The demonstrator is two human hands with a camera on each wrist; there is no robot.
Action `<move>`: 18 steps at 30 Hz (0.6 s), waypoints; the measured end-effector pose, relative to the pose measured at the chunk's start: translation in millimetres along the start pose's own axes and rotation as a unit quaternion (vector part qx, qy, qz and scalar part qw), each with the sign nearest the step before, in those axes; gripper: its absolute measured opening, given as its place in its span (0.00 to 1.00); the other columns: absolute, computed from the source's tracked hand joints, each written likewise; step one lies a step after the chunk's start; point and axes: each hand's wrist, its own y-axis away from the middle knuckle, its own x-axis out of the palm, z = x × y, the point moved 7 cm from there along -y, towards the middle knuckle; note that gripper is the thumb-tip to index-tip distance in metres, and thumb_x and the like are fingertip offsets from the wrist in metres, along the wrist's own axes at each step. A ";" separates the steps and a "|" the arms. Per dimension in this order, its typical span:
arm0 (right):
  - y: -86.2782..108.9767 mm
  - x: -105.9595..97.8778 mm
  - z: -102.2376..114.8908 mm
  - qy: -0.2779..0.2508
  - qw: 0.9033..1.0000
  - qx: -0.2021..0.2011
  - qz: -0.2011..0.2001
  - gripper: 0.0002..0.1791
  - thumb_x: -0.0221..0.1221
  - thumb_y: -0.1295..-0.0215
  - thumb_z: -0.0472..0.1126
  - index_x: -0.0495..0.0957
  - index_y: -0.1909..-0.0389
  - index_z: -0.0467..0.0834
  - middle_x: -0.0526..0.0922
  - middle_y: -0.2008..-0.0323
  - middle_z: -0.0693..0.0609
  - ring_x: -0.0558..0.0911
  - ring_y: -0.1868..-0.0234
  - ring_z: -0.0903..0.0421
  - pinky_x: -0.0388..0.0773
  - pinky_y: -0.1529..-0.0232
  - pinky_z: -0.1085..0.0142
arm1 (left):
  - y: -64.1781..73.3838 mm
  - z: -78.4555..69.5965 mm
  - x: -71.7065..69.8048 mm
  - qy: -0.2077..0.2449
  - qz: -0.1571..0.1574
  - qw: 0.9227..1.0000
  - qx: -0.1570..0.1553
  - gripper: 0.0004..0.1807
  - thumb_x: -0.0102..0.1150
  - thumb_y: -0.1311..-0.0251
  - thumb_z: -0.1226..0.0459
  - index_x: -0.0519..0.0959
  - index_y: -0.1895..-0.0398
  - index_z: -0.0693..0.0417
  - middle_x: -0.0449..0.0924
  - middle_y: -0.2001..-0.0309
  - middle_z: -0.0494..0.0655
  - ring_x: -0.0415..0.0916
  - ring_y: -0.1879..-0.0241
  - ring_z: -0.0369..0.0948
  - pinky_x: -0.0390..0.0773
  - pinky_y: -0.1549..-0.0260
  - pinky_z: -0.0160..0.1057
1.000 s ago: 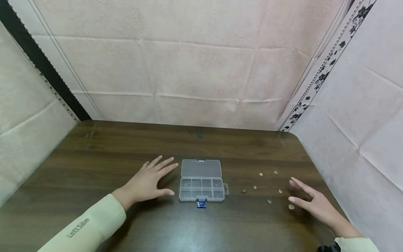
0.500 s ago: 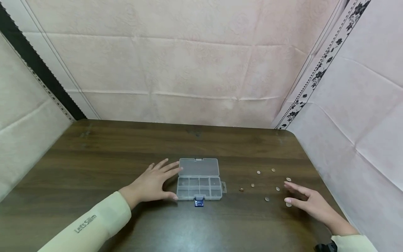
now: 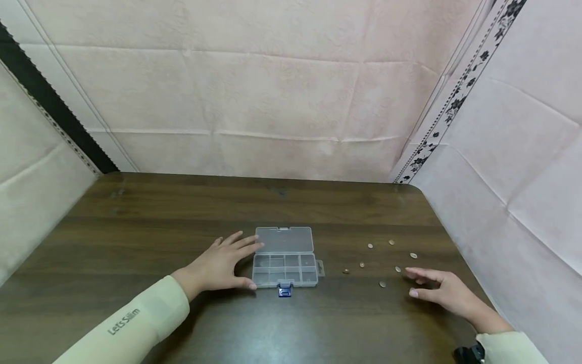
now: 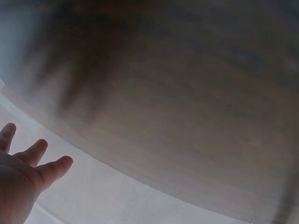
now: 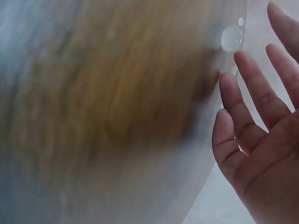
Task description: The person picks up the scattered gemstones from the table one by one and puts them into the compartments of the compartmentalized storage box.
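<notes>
A clear plastic compartment box (image 3: 285,269) lies open on the table, its lid (image 3: 285,239) folded back and a blue latch (image 3: 284,290) at its front. My left hand (image 3: 215,268) spreads its fingers at the box's left side; fingertips overlap the lid edge and the thumb meets the front left corner. To the right lie several small round button-like discs, among them a brown one (image 3: 346,271) and a pale one (image 3: 382,284). My right hand (image 3: 447,290) hovers by the rightmost discs, thumb and fingers apart. In the right wrist view a white disc (image 5: 231,38) shows beyond its relaxed fingertips.
The dark wood table (image 3: 182,202) ends at a pale cloth wall (image 3: 273,101) behind. Another cloth wall (image 3: 523,177) with a floral border stands close to the right hand's side. The wrist views show mostly blurred tabletop.
My left hand has moved right to reach the box's left edge. My right hand has shifted slightly; the disc seen by its thumb earlier is now out of sight in the head view.
</notes>
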 end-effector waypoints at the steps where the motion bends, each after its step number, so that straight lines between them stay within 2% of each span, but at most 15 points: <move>1: -0.3 0.2 -0.4 -0.002 1.000 -0.006 0.003 0.28 0.68 0.43 0.44 0.78 0.42 0.38 0.83 0.52 0.45 0.77 0.57 0.67 0.76 0.60 0.69 | -0.1 0.4 0.5 0.000 0.002 1.000 -0.001 0.50 0.60 0.54 0.30 0.60 0.27 0.37 0.54 0.25 0.41 0.47 0.27 0.57 0.51 0.40 0.72; 12: -0.2 0.0 -0.9 -0.007 0.993 -0.120 0.006 0.18 0.69 0.46 0.34 0.82 0.53 0.35 0.84 0.62 0.57 0.77 0.64 0.69 0.75 0.65 0.72 | -2.1 0.6 -0.2 -0.001 0.004 1.000 0.003 0.48 0.56 0.50 0.30 0.61 0.27 0.38 0.56 0.26 0.42 0.49 0.27 0.56 0.51 0.40 0.72; 18: -1.4 -0.1 -0.4 0.026 0.990 -0.137 0.002 0.15 0.70 0.48 0.35 0.84 0.57 0.38 0.84 0.62 0.57 0.77 0.66 0.70 0.75 0.67 0.72 | -3.9 -0.6 -0.3 -0.009 0.008 1.000 0.004 0.48 0.56 0.50 0.31 0.61 0.27 0.39 0.56 0.26 0.43 0.50 0.27 0.55 0.52 0.39 0.71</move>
